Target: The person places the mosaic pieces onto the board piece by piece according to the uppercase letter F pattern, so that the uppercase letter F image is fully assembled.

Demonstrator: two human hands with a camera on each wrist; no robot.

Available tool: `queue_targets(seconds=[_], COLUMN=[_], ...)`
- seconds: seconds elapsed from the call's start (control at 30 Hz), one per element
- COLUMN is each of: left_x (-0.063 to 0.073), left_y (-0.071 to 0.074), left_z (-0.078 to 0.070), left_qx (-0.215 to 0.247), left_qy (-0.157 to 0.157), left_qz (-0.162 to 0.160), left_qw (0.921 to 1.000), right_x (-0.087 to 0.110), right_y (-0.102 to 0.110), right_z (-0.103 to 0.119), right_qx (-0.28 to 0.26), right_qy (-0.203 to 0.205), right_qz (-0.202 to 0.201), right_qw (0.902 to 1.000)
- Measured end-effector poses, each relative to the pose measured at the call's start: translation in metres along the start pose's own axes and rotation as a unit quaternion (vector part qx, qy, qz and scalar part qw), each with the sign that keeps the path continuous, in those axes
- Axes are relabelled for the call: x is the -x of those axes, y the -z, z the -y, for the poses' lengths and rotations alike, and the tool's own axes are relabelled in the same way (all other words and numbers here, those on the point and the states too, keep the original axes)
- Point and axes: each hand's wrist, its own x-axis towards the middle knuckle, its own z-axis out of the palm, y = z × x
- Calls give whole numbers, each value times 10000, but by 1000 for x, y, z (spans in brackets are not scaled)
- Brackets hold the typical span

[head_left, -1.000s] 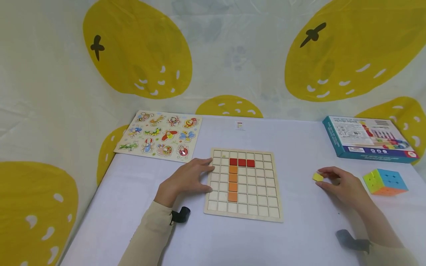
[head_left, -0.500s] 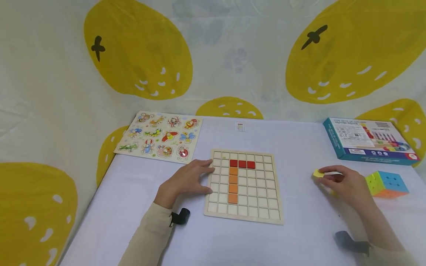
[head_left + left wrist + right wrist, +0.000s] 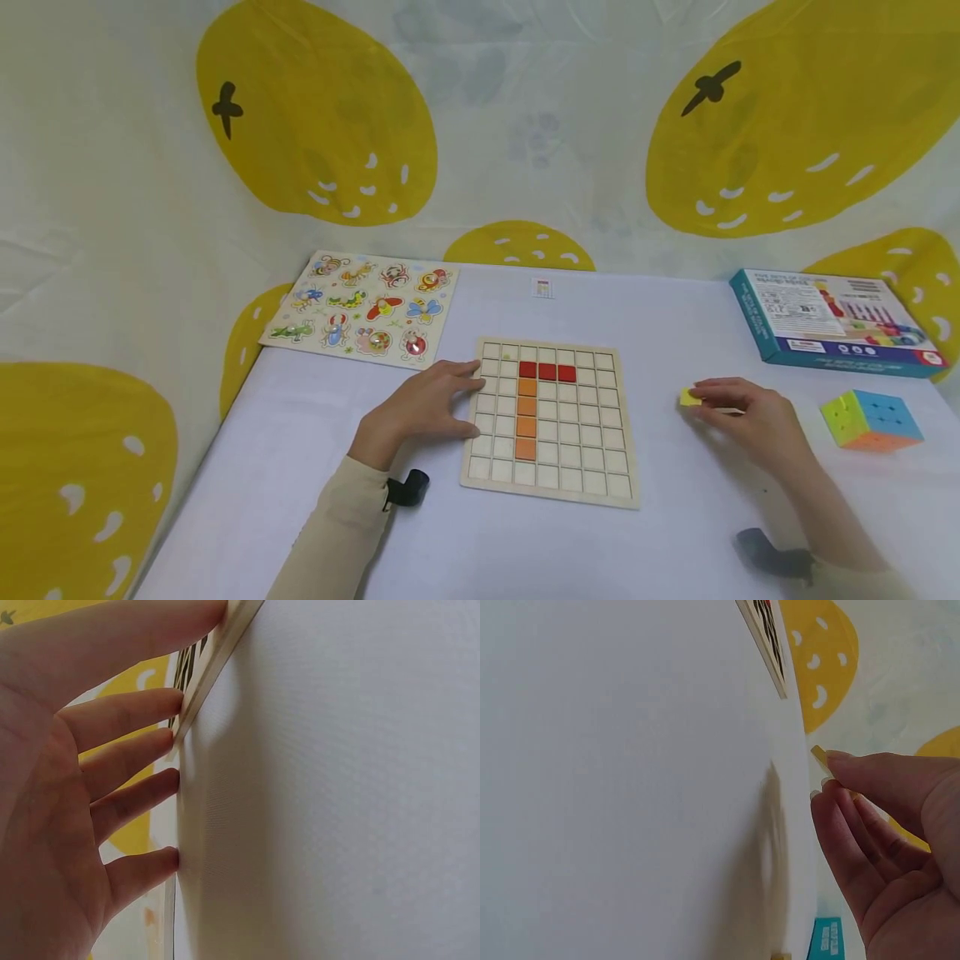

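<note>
A square wooden grid board (image 3: 555,492) lies in the middle of the white table. Three red tiles (image 3: 547,372) form a row in it, and several orange tiles (image 3: 527,406) run down in a column below the leftmost red one. My left hand (image 3: 416,408) rests at the board's left edge, thumb and fingertips touching the rim, fingers spread; in the left wrist view the fingers look fairly straight. To the right of the board, my right hand (image 3: 757,421) pinches a small yellow tile (image 3: 689,398) between thumb and fingers. The right wrist view shows that tile (image 3: 820,755) held above the tabletop.
A wooden insect puzzle (image 3: 360,308) lies at the back left. A small printed card (image 3: 542,288) sits behind the board. At the right are a flat teal toy box (image 3: 840,321) and a coloured puzzle cube (image 3: 873,421). A patterned cloth (image 3: 487,125) hangs behind the table.
My right hand has moved left toward the board with the yellow tile, away from the puzzle cube. My left hand and the tiles in the board have stayed put.
</note>
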Motion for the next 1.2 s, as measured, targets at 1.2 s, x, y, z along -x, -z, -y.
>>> queue_targets(seconds=[1.2], left_x=[0], left_y=[0], left_z=[0], left_qx=[-43], left_qy=[-29], left_qz=[-12], left_qw=[10000], right_x=[-26], right_y=[-102], right_z=[116], right_qx=[-955], right_qy=[1355], right_qz=[567], right_qw=[9845])
